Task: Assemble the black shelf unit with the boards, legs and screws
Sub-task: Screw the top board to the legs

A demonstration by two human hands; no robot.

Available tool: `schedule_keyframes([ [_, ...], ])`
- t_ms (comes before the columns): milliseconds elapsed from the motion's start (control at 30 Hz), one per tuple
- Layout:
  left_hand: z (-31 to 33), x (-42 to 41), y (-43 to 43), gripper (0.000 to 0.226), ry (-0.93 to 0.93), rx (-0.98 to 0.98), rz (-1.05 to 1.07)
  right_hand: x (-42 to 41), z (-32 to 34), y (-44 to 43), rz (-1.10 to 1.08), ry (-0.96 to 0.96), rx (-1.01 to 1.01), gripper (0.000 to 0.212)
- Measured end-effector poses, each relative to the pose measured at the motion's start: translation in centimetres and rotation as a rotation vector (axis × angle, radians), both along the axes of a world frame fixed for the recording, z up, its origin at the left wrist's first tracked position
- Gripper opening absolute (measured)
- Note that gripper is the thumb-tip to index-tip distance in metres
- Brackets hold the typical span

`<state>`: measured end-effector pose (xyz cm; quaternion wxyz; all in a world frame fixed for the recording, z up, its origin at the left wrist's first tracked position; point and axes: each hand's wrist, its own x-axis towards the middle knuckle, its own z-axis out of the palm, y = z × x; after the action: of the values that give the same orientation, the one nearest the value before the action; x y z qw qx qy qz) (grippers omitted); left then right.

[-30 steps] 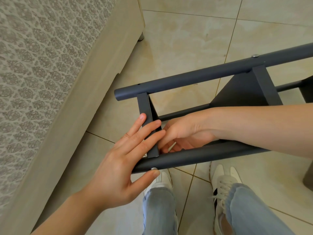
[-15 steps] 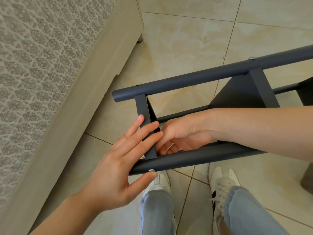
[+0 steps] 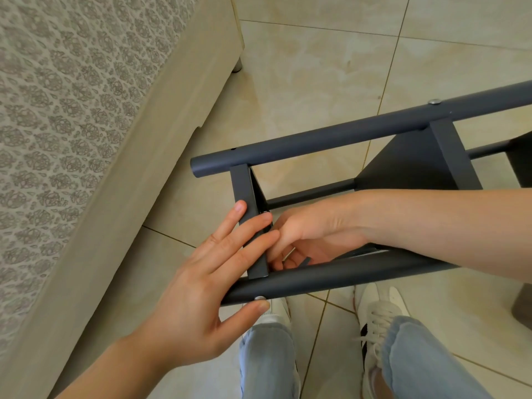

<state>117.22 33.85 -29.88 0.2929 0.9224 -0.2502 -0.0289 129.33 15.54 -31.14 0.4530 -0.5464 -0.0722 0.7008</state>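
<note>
The black shelf unit lies on its side on the tiled floor. Its far leg (image 3: 345, 139) and near leg (image 3: 331, 276) are round tubes joined by an end board (image 3: 244, 191) and a middle board (image 3: 411, 165). My left hand (image 3: 201, 289) presses straight fingers against the end board's edge, thumb under the near leg beside a silver screw head (image 3: 260, 298). My right hand (image 3: 313, 231) reaches inside the frame, fingers curled round a thin silvery tool (image 3: 288, 254) at the board's inner corner. Another screw (image 3: 434, 101) sits on the far leg.
A bed with a patterned cover (image 3: 57, 110) and a beige base (image 3: 144, 174) runs along the left, its foot (image 3: 236, 64) at the far end. My jeans and white shoes (image 3: 374, 312) stand right under the near leg. A dark object (image 3: 522, 309) shows at the right edge.
My right hand has shifted slightly inside the frame, showing more of the silvery tool. The left hand stays pressed on the end board, and the shelf has barely moved.
</note>
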Motion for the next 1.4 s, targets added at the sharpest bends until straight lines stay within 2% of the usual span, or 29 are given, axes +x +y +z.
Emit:
schedule_keyframes([
  [200, -0.1, -0.5, -0.1, 0.067, -0.017, 0.001, -0.001, -1.0, -0.2, 0.3, -0.001, -0.109, -0.024, 0.012],
  [367, -0.2, -0.6, -0.2, 0.069, -0.029, 0.008, -0.003, -0.7, 0.3, -0.1, -0.011, -0.015, 0.010, 0.007],
  [567, -0.3, -0.6, 0.0, 0.068, -0.042, 0.008, -0.006, -1.1, 0.0, 0.2, 0.011, -0.117, -0.035, 0.008],
  [767, -0.4, -0.5, 0.0, 0.069, -0.037, 0.005, -0.003, -0.8, 0.2, 0.1, 0.014, -0.036, 0.013, 0.009],
  [933, -0.4, -0.5, -0.1, 0.068, -0.031, -0.017, 0.002, -1.1, 0.1, 0.2, 0.047, -0.174, -0.041, 0.011],
  [1067, -0.6, -0.5, -0.1, 0.067, -0.028, -0.029, 0.001, -0.9, 0.3, 0.2, 0.025, -0.069, -0.007, 0.008],
  [1267, -0.5, -0.5, -0.1, 0.068, -0.029, -0.030, 0.002, -0.9, 0.1, 0.2, 0.037, -0.155, -0.070, 0.017],
  [1400, -0.6, -0.5, 0.0, 0.067, -0.029, -0.029, 0.002, -0.6, 0.2, 0.0, 0.004, -0.060, -0.006, 0.014],
])
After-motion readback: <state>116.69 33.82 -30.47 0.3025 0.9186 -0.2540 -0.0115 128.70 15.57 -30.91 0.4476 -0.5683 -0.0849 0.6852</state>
